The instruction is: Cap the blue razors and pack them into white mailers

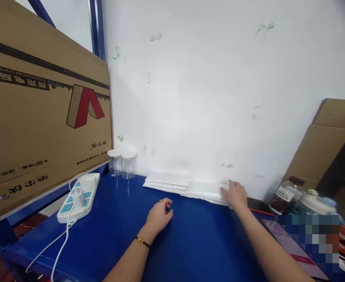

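My left hand [160, 214] hovers over or rests on the blue tabletop [190, 239]; which of the two I cannot tell. Its fingers are loosely bent, thumb apart from them, and it holds nothing. At the right end of a low stack of flat white sheets or packets [206, 190], my right hand [236, 195] has its fingers spread and touches the edge. A second such stack [166, 181] lies just left of it, the two overlapping in the middle, both along the wall.
Two clear jars with white lids [128, 166] stand at the back left. A white power strip [80, 197] with cables lies at the left. A large cardboard box [43, 109] rises behind it. On the right are a dark-lidded bottle [285, 196], a phone [260, 205] and a tablet-like screen [292, 246].
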Demonstrator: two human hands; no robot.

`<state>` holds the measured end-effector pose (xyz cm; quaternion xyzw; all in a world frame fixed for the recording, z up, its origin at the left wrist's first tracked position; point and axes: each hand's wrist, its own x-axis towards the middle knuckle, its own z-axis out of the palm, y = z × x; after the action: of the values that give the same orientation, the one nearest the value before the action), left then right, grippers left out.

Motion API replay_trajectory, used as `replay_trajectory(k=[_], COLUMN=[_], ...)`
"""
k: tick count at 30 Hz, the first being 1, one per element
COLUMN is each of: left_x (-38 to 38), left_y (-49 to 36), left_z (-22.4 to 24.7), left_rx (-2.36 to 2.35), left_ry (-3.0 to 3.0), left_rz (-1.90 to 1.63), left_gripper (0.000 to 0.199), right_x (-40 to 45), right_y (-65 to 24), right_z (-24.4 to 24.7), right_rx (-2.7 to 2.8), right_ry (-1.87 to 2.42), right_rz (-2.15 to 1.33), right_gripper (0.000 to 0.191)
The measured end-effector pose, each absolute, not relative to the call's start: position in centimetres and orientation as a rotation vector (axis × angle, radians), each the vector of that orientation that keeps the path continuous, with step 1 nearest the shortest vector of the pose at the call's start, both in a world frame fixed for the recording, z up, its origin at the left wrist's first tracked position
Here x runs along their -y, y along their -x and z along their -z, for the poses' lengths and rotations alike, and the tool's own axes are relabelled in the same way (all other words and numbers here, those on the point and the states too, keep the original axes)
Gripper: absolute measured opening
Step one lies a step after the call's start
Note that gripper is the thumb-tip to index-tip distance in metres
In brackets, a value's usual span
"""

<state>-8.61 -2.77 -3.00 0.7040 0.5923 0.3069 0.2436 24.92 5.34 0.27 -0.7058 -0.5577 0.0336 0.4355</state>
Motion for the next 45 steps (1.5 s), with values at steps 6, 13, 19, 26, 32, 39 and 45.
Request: replay_trajectory(k=[6,13,19,26,32,39,45], left_x=[2.7,2.5,3.7,5.5,5.5,6.7,7.0], left_y=[8.7,8.2,7.5,6.1,2.5,-2.1,-3.2], left_z=[3.2,2.9,1.2,-1.7,-5.9,-10.4,-10.2], left_rx=[-1.598,-1.295,-0.708,-0.192,-0.378,-0.517,-0.527], left_ry=[-1.885,-1.414,-0.725,-0.539,-0.796,-1.108,-1.064], left_rz=[-0.879,-1.056,-1.093,-1.386,-1.560,-1.602,-1.669], left_gripper=[0.030,0.045,0.059,0.055,0.042,0.045,0.046], right_x=[-4.9,-4.7,1.3,7.5,6.8,6.2,5.1], right_y=[-14.8,-9.2,-10.9,-12.0,-11.6,-12.8,-13.7], right_z=[-2.3,-3.9,-4.8,-0.6,1.9,2.1,2.8], right_rx=[2.246,2.217,1.805,0.843,0.318,0.229,0.442], right_ry=[1.322,1.447,1.159,0.906,0.786,0.706,1.029], right_rz=[0.309,0.331,-0.444,-1.612,-1.734,-1.658,-1.279], right_gripper=[0.044,0.025,0.029,0.031,0.025,0.030,0.020])
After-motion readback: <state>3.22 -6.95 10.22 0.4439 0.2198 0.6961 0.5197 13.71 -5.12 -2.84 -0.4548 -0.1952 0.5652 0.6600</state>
